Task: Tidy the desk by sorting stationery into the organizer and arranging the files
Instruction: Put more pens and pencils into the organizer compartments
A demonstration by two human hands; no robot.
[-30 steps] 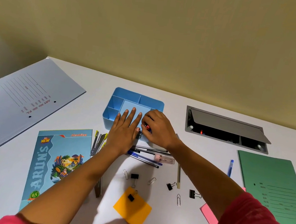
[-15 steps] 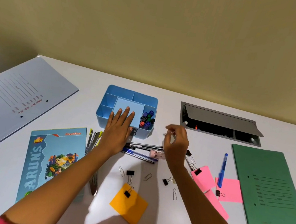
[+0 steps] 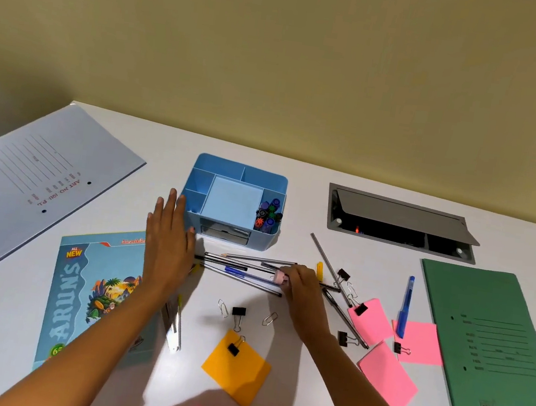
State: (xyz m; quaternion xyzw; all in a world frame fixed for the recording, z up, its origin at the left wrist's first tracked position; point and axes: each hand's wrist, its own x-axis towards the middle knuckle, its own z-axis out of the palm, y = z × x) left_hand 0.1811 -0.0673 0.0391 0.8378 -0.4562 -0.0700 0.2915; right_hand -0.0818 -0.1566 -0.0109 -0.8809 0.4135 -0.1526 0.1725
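The right hand (image 3: 300, 283) rests low on the white worktop (image 3: 295, 189), its grip curled around the small pink cap end (image 3: 279, 277) of one pen in the loose bundle of thin black and blue pens (image 3: 241, 269) lying in front of the organizer; whether the fingers fully pinch it cannot be told. The left hand (image 3: 168, 240) lies flat with its grip spread and fingers straight, beside the left wall of the light blue plastic organizer (image 3: 233, 198), holding nothing.

The organizer stands toward the worktop's far edge, near the middle. Its right compartment holds a cluster of upright markers with coloured caps (image 3: 269, 215); its other compartments look bare.

Right of the right hand lie more thin pens (image 3: 330, 265), black binder clips (image 3: 343, 274), a small yellow piece (image 3: 319, 271) and pink sticky notes (image 3: 387, 375), with a blue pen (image 3: 405, 306) beside them. A green paper file (image 3: 492, 351) lies along the right edge. Toward the near edge sit an orange sticky note (image 3: 238, 369) carrying a black binder clip (image 3: 234, 348), another clip (image 3: 238, 314) and silver paper clips (image 3: 270, 319).

On the left side, an illustrated blue notebook (image 3: 91, 292) lies partly under the left forearm, and a pale grey-blue file (image 3: 31, 178) rests at the far left corner. A grey cable hatch (image 3: 400, 223) is set into the worktop near the far edge.
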